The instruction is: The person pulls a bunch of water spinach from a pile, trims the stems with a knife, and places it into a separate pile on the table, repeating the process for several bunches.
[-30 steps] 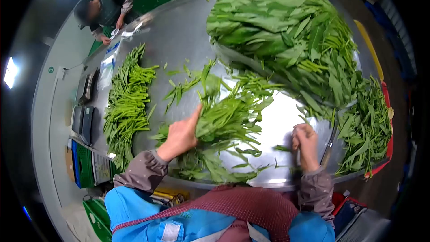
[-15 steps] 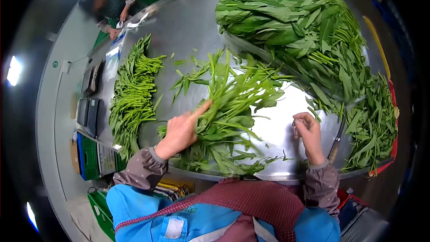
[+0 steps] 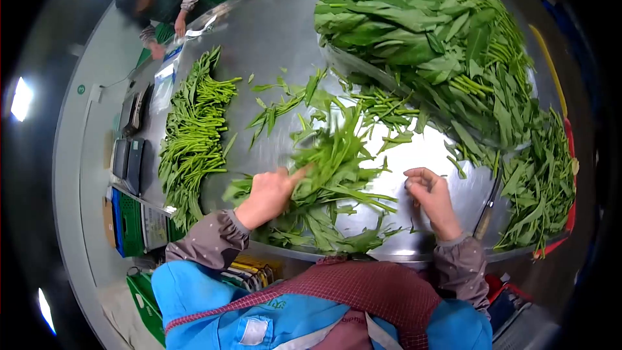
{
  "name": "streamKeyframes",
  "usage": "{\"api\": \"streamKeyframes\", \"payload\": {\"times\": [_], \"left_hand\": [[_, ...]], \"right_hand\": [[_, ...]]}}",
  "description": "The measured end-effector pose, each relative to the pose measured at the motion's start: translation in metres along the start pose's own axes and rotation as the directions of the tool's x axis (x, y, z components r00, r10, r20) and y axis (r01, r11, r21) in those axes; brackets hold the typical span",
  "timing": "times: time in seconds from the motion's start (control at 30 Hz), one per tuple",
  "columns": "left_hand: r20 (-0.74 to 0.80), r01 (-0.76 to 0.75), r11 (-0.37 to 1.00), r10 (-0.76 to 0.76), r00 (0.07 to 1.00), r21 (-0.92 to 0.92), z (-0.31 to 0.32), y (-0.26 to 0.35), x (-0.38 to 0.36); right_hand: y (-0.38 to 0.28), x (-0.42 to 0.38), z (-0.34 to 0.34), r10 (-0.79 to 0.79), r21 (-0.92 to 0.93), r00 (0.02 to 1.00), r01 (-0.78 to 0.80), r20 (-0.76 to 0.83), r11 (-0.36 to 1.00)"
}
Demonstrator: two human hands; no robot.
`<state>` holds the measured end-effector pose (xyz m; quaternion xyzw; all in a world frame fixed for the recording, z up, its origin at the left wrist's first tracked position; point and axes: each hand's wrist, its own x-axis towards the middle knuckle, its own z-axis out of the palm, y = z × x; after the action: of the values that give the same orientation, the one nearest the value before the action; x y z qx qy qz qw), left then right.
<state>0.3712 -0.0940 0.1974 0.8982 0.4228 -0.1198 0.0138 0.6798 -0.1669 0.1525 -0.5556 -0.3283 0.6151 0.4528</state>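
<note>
My left hand (image 3: 269, 196) is closed round a loose bunch of water spinach (image 3: 330, 162), index finger stretched along the stems; leaves partly hide its grip and motion blurs the bunch. To the right, my right hand (image 3: 433, 202) hovers over the bright metal, thumb and fingers curled together with nothing visible between them. Loose leaves (image 3: 324, 230) lie below the bunch at the near edge. Cut stems (image 3: 385, 105) and scattered sprigs (image 3: 278, 111) lie beyond it. A knife with a wooden handle (image 3: 483, 221) rests right of my right hand.
A big heap of water spinach (image 3: 414, 19) covers the far right of the metal table (image 3: 272, 32); more leaves (image 3: 538, 181) lie along the right edge. A row of bundled stems (image 3: 197, 136) stands left, beside dark scale-like devices (image 3: 128, 159). Another person (image 3: 165, 6) works at the far left.
The bunch in my left hand has come nearer and turned, parting from the stems beyond it. My left hand moved slightly right, my right hand slightly left. The other person's hand has shifted left.
</note>
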Motion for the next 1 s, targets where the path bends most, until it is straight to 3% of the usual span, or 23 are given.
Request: {"api": "streamKeyframes", "payload": {"times": [0.1, 0.2, 0.27, 0.4, 0.47, 0.5, 0.57, 0.6, 0.63, 0.67, 0.73, 0.8, 0.87, 0.93, 1.0], "left_hand": [[-0.066, 0.029, 0.997, -0.034, 0.997, -0.078, -0.023, 0.010, 0.005], [-0.101, 0.090, 0.979, -0.110, 0.989, -0.184, -0.026, 0.018, 0.002], [-0.105, 0.100, 0.972, -0.124, 0.987, -0.212, -0.029, 0.021, 0.001], [-0.204, 0.001, 0.973, -0.049, 0.978, -0.232, -0.033, 0.035, 0.000], [-0.254, -0.046, 0.967, -0.019, 0.967, -0.250, -0.034, 0.041, 0.001], [-0.257, -0.044, 0.980, -0.008, 0.966, -0.193, -0.035, 0.041, 0.001], [-0.262, -0.033, 0.984, -0.014, 0.965, -0.174, -0.030, 0.037, -0.001], [-0.267, -0.017, 0.988, -0.025, 0.963, -0.156, -0.028, 0.035, -0.003], [-0.266, -0.010, 0.987, -0.033, 0.963, -0.158, -0.027, 0.033, -0.005], [-0.274, 0.000, 0.992, -0.034, 0.961, -0.123, -0.026, 0.032, -0.006], [-0.277, 0.011, 0.996, -0.035, 0.960, -0.091, -0.025, 0.032, -0.006], [-0.315, -0.046, 0.999, 0.043, 0.948, -0.001, -0.026, 0.037, 0.002], [-0.326, -0.077, 0.996, 0.084, 0.942, 0.032, -0.027, 0.044, 0.007], [-0.311, -0.107, 0.992, 0.123, 0.942, 0.069, -0.028, 0.050, 0.009], [-0.310, -0.132, 0.985, 0.160, 0.937, 0.109, -0.031, 0.052, 0.009]], "right_hand": [[0.005, 0.002, 0.003, 0.047, -0.101, 0.995, -0.038, 0.091, 0.994], [-0.004, 0.001, 0.011, 0.096, -0.036, 0.986, -0.092, 0.139, 0.995], [-0.004, 0.002, 0.018, 0.113, -0.088, 0.975, -0.097, 0.192, 0.991], [-0.005, 0.007, 0.047, 0.170, -0.077, 0.954, -0.156, 0.249, 0.985], [0.005, 0.013, 0.059, 0.145, 0.101, 0.963, -0.171, 0.229, 0.980], [0.002, 0.011, 0.054, 0.185, 0.087, 0.946, -0.215, 0.266, 0.973], [-0.003, 0.012, 0.040, 0.179, 0.297, 0.984, -0.171, 0.002, 0.939], [0.000, 0.023, 0.020, 0.042, 0.444, 0.991, 0.019, -0.128, 0.896], [0.012, 0.031, -0.014, 0.027, 0.643, 0.964, 0.156, -0.265, 0.750], [-0.013, 0.031, -0.030, 0.177, 0.787, 0.904, 0.227, -0.390, 0.573], [-0.024, 0.027, -0.029, 0.123, 0.700, 0.876, 0.280, -0.466, 0.657], [-0.023, 0.019, -0.004, -0.015, 0.338, 0.988, 0.066, -0.152, 0.939], [-0.024, 0.014, 0.026, 0.144, 0.305, 0.979, -0.183, 0.147, 0.935], [-0.023, 0.015, 0.052, 0.062, 0.121, 0.984, -0.083, 0.170, 0.989], [-0.009, 0.019, 0.053, 0.024, 0.117, 0.984, -0.045, 0.176, 0.992]]}}
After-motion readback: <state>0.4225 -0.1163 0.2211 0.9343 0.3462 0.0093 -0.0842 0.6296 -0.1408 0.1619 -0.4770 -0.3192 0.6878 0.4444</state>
